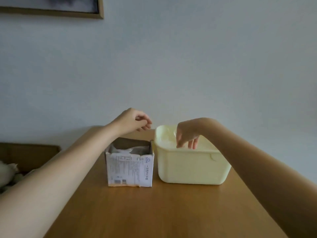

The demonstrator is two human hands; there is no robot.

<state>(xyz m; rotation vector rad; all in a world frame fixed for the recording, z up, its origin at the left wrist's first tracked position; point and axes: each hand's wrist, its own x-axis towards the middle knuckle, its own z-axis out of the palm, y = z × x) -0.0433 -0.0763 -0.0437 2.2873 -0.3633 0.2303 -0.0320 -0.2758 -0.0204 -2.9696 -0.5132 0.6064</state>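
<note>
A white cardboard box (129, 170) with printed text stands open-topped on the wooden table (154, 212), thin whitish sheets showing inside. Touching its right side is a pale yellow plastic container (192, 167) with a lid on. My left hand (132, 121) hovers above and behind the cardboard box, fingers loosely curled, holding nothing. My right hand (187, 134) hangs over the container's lid, fingers pointing down with the tips at the lid's surface; whether they pinch anything is unclear.
A grey wall rises right behind the table. A framed picture (68, 7) hangs at the top left. Low on the left are a dark wooden piece of furniture (29, 153) and a pale soft object (6, 172).
</note>
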